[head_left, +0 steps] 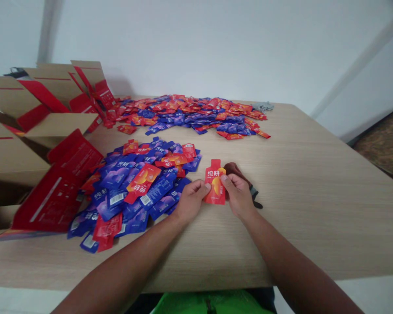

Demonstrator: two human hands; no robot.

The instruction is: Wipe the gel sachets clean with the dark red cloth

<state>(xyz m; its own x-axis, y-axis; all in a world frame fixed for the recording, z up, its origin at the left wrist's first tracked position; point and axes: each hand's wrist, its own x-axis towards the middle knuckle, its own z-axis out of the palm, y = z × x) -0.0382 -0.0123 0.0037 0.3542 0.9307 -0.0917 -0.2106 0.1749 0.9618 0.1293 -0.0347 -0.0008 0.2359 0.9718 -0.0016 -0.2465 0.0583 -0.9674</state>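
Note:
A red sachet with an orange fruit picture and white lettering is held upright just above the table. My left hand pinches its left edge between thumb and fingers. On the opposite edge, my right hand grips it the same way. Left of my hands spreads a heap of blue and red sachets, some showing barcodes. Behind my right hand lies a dark brown item with a grey and black end, partly hidden; its kind I cannot make out.
Open cardboard boxes with red printed sides stand along the left. A long pile of red and blue sachets runs across the back of the wooden table, with a grey cloth at its right end. Behind is a white wall.

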